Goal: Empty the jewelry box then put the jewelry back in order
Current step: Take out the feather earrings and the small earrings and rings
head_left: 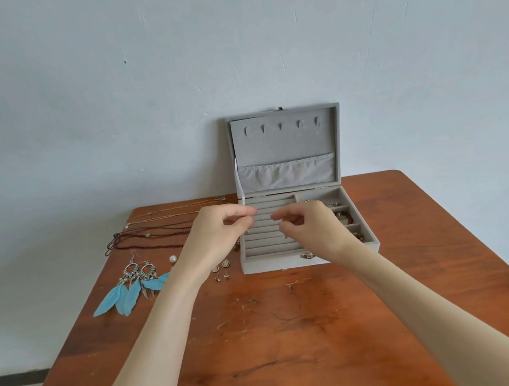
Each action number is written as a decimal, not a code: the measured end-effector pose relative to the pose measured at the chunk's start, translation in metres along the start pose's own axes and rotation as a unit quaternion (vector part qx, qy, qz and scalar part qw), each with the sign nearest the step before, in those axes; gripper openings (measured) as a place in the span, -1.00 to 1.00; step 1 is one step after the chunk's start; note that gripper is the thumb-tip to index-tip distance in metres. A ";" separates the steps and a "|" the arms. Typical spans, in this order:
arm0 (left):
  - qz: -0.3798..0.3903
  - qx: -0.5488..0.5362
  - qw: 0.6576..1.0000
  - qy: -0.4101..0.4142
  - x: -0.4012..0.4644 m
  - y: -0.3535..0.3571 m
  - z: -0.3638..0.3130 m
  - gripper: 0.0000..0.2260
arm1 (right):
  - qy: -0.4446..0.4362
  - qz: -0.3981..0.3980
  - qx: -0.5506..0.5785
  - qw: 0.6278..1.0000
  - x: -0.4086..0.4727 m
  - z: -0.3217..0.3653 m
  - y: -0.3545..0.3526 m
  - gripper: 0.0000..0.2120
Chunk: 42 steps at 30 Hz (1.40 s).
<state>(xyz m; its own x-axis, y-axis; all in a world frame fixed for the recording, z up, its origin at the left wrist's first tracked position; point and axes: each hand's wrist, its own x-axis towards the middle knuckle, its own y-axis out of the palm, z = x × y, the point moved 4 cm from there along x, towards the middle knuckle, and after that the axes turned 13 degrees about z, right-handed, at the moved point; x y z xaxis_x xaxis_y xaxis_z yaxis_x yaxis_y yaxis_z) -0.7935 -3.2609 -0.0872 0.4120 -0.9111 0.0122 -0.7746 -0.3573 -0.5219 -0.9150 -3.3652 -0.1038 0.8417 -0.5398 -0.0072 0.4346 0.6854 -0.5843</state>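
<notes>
Both hands hover over the ring rolls of the open jewelry box. The left hand pinches thumb to fingertips, and the right hand curls likewise; whether either grip has hold of anything cannot be told. The box sits at the table's far edge, long axis left-right, lid upright against the wall. Feather earrings and necklaces lie left.

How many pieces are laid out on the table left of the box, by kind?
Necklaces: 4, as far as the cords can be separated
Blue feather earrings: 2
Teardrop earrings: 2
Stud earrings: 2
Loose pearl: 1
Total: 11
</notes>
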 end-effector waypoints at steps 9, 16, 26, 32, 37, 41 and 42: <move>0.009 0.006 0.998 -0.060 -0.058 -0.029 0.017 -0.94 | -0.015 0.067 0.019 0.997 -0.027 0.029 0.036 -0.89; 0.030 0.018 0.993 -0.110 -0.088 -0.031 0.034 -0.96 | -0.012 0.124 0.019 0.992 -0.043 0.040 0.067 -0.93; 0.050 0.075 0.987 -0.134 -0.078 -0.016 0.053 -0.97 | 0.049 0.134 -0.011 0.990 -0.029 0.029 0.087 -0.90; 0.022 0.125 0.985 -0.119 -0.064 -0.014 0.059 -0.90 | 0.020 0.088 -0.033 0.995 -0.021 0.030 0.092 -0.86; -0.014 0.150 0.984 -0.099 -0.060 -0.014 0.060 -0.87 | 0.011 0.068 -0.063 0.996 -0.016 0.027 0.094 -0.81; -0.025 0.150 0.984 -0.097 -0.059 -0.013 0.062 -0.87 | 0.011 0.034 -0.069 0.997 -0.015 0.025 0.094 -0.87; -0.026 0.154 0.983 -0.095 -0.059 -0.013 0.062 -0.87 | 0.011 0.026 -0.072 0.997 -0.015 0.024 0.094 -0.89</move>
<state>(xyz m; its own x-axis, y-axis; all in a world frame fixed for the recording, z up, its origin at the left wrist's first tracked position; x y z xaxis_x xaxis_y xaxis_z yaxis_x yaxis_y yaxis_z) -0.7781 -3.1893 -0.1342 0.5513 -0.8285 -0.0987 -0.5799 -0.2954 -0.7592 -0.8788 -3.2811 -0.1389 0.8542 -0.5167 -0.0579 0.3378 0.6362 -0.6936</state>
